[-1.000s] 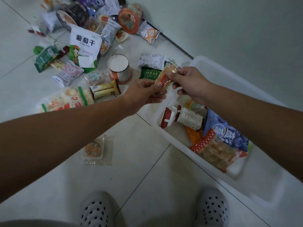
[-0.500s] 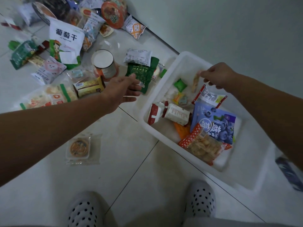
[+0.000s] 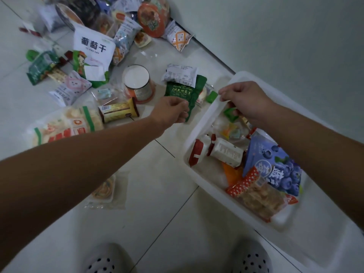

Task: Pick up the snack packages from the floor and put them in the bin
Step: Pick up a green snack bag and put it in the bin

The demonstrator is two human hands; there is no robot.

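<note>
On floor, left of bin (image 3: 204, 123): snack packages (image 3: 92, 48) scattered; dark green packet (image 3: 181, 91) lying flat, nearest the rim.
Left hand (image 3: 169, 112): fingers curled at dark green packet's lower corner; actual pinch, cannot tell.
Right hand (image 3: 244, 101): over bin's far end, fingers loosely curled, nothing seen held.
In bin: blueberry bag (image 3: 275, 166), red-and-white packet (image 3: 199, 152), cracker pack (image 3: 260, 196).

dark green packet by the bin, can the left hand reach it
Probably yes: the left hand sits at a corner of the dark green packet; a white packet overlaps only its far end.
</note>
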